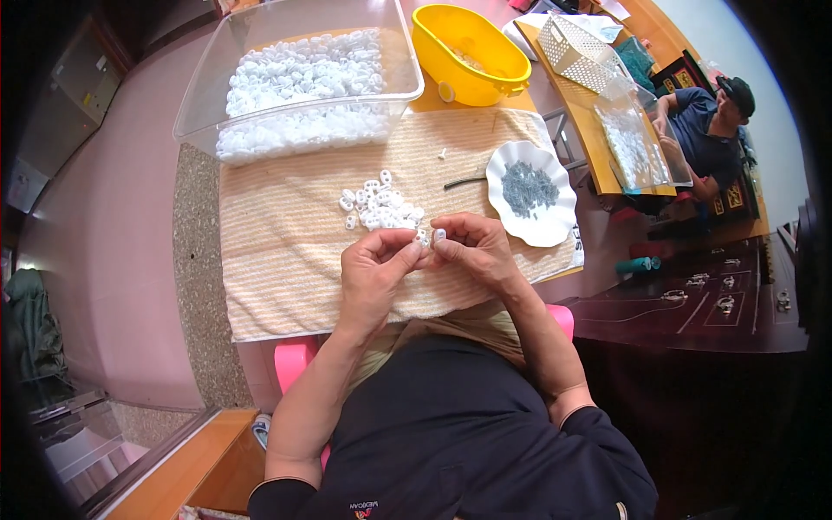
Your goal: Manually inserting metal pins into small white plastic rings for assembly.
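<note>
My left hand (374, 270) is closed, thumb and fingertips pinching a small white plastic piece (422, 237). Just beside it, my right hand (477, 249) pinches another small white plastic piece (439, 235) that shows a dark spot. The fingertips of both hands nearly meet over the striped towel (286, 260). Beyond my left hand lies a loose pile of white oval plastic pieces (381, 206), several with two holes. To the right of my right hand, a scalloped white plate (555, 227) holds a heap of tiny grey pieces (527, 188), too small to make out.
A clear plastic bin (192, 117) full of white pieces stands at the far left. Beside it is a yellow tub (425, 39). A thin dark tool (464, 182) lies left of the plate. At the right, another person (711, 139) sits at a table with a second bin (680, 169).
</note>
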The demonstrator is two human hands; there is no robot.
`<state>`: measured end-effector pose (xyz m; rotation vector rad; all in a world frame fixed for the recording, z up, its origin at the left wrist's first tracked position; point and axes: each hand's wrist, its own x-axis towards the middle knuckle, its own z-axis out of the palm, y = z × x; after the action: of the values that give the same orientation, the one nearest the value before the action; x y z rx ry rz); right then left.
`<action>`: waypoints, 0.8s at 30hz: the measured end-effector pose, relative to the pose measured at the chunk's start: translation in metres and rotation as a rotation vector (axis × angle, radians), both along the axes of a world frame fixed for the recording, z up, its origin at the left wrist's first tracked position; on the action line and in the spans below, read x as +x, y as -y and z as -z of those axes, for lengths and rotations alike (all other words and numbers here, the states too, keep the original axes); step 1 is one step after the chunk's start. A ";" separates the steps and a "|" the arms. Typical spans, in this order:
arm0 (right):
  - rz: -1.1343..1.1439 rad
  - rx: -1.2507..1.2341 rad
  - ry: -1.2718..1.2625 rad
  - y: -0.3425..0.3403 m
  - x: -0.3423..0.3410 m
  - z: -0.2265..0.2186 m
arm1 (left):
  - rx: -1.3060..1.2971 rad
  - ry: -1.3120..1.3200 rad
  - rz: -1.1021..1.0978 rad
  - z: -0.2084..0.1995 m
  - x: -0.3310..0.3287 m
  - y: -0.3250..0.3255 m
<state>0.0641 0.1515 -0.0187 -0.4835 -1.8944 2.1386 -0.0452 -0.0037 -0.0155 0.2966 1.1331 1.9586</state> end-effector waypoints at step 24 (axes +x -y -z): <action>-0.028 -0.082 0.005 0.001 0.002 -0.003 | -0.043 -0.046 0.053 -0.001 0.001 -0.001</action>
<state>0.0658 0.1505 -0.0155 -0.4817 -1.8327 2.2421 -0.0446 -0.0025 -0.0140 0.3469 1.1833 1.8874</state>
